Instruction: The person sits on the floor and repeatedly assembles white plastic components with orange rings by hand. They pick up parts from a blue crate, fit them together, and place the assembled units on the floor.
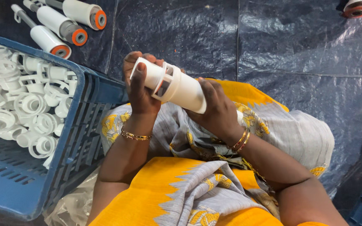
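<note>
Head view: both hands on one white plastic tube (177, 86) with slotted collar.
Left hand (141, 90) pinches its threaded end, right hand (216, 111) wraps the body; three finished orange-tipped white tubes (61, 27) lie far left (blue crate (78, 138) of loose white plastic rings (21, 104) still well stocked).

White plastic tube (177, 86) in both hands

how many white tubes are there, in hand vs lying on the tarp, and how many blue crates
White tube held in both hands: 1
White tubes with orange ends, top left on the tarp: 3
White tube with orange end, top right corner: 1
Blue crates: 2, one only an edge at lower right
Total: 7
</note>
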`<act>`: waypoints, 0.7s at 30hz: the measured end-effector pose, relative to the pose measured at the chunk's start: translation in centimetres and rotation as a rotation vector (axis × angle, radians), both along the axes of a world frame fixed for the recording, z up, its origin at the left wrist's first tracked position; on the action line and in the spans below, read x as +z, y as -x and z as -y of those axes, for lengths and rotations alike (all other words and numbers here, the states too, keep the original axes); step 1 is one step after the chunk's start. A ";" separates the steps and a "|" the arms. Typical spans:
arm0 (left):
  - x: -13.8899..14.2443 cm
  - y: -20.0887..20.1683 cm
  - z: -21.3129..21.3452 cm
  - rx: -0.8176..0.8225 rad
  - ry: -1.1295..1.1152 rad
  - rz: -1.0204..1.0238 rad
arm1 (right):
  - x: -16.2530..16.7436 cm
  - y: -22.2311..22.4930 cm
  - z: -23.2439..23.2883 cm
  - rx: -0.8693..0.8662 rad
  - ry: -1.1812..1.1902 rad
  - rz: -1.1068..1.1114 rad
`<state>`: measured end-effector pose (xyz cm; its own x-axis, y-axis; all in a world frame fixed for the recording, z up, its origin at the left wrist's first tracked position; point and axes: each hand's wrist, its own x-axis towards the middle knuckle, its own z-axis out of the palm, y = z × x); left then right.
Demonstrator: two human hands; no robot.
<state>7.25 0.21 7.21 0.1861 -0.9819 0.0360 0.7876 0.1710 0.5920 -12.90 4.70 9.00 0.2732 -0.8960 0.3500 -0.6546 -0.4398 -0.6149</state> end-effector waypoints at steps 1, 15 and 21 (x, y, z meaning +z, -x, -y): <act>0.0 0.1 -0.1 -0.007 -0.013 0.006 | -0.1 -0.1 0.1 -0.005 -0.020 0.003; -0.2 -0.6 0.1 -0.048 -0.077 0.079 | -2.2 0.6 1.2 0.187 -0.602 0.365; -0.2 -0.9 0.1 -0.107 -0.089 0.064 | -4.0 1.8 1.6 0.280 -1.190 0.681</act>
